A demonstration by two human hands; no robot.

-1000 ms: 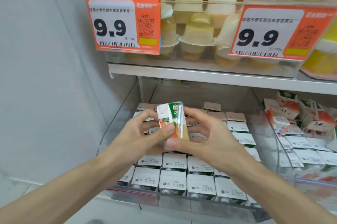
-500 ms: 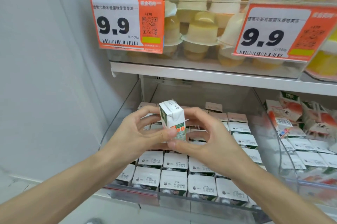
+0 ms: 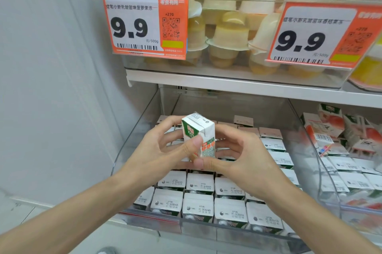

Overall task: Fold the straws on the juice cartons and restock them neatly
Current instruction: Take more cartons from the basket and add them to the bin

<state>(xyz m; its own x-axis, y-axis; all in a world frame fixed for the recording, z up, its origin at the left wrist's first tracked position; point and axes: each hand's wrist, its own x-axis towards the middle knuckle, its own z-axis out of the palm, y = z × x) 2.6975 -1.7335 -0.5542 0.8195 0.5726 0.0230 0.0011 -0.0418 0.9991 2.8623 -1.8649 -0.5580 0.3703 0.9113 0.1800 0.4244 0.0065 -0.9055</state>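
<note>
A small white and green juice carton stands upright in the air above the clear shelf bin. My left hand holds it from the left, thumb pressed on its front face. My right hand grips it from the right and below, thumb at its bottom edge. The carton's straw is out of sight behind it. Rows of matching cartons stand packed in the bin under my hands, white tops up.
A second bin to the right holds peach cartons, some tumbled. The shelf above carries jelly cups behind two orange 9.9 price tags. A white wall runs along the left.
The carton has been turned in my hands from straw side facing me to upright with its printed front and white top showing. Both hands stayed over the bin.
</note>
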